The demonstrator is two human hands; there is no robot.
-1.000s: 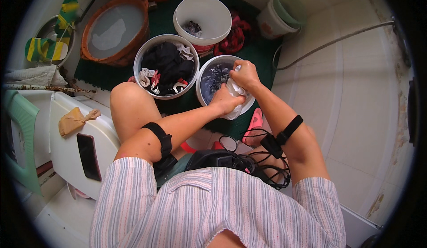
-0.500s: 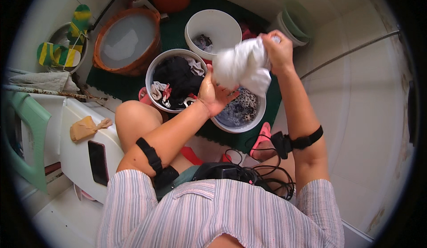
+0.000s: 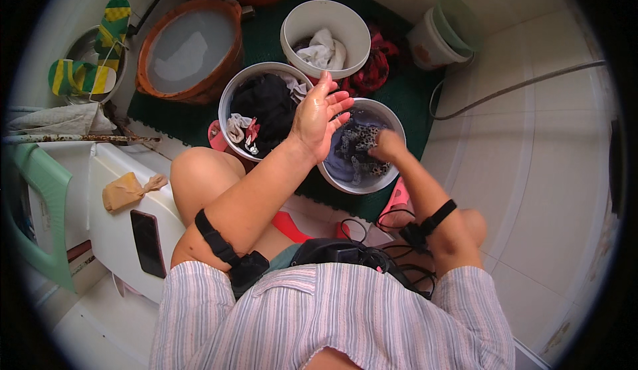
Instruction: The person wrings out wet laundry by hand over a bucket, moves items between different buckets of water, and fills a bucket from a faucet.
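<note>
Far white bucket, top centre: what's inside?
White bucket: crumpled white cloth, some dark cloth showing at its left. Whatever lies beneath the white cloth is covered.

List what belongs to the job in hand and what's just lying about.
Likely in the job:
patterned cloth, at the right hand
water-filled white bucket around it
white cloth in the far white bucket
bucket of mostly dark clothes

Apparently just lying about:
phone
tan tied bundle
green-and-yellow slippers
</note>
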